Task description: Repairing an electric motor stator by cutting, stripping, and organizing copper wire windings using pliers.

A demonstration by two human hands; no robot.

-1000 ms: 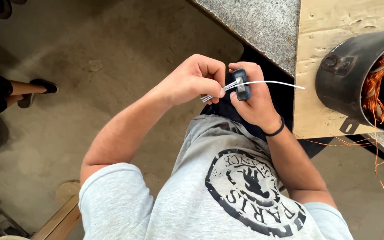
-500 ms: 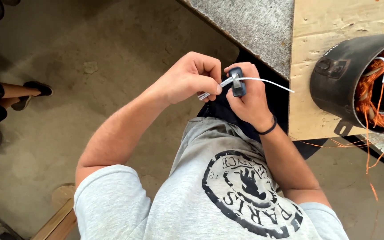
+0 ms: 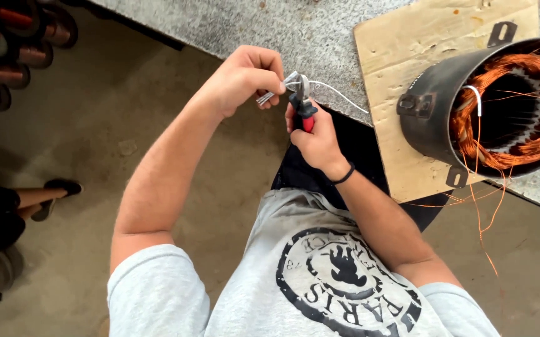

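My left hand (image 3: pixel 245 78) pinches a small bundle of white sleeving tubes (image 3: pixel 277 92) near their ends. My right hand (image 3: pixel 315 138) grips red-and-black handled cutting pliers (image 3: pixel 302 103), whose jaws sit against the white tubes. One thin white tube (image 3: pixel 340 95) trails rightward over the stone bench edge. A black motor stator housing (image 3: pixel 435 118) stands on a plywood board (image 3: pixel 401 62) to the right. It is filled with copper windings (image 3: pixel 520 146), and a white sleeve (image 3: pixel 476 98) pokes out of them.
The grey granite bench (image 3: pixel 295 28) runs along the top. Loose copper wires (image 3: pixel 485 218) hang off the stator over the bench edge. Spools of copper wire (image 3: pixel 14 43) sit at the top left. Another person's leg and dark shoe (image 3: pixel 54 192) are on the concrete floor at left.
The view has shifted, so the bench and stator show more fully. The pliers have turned more upright in my right hand, with the jaws now at the tubes held by my left hand.
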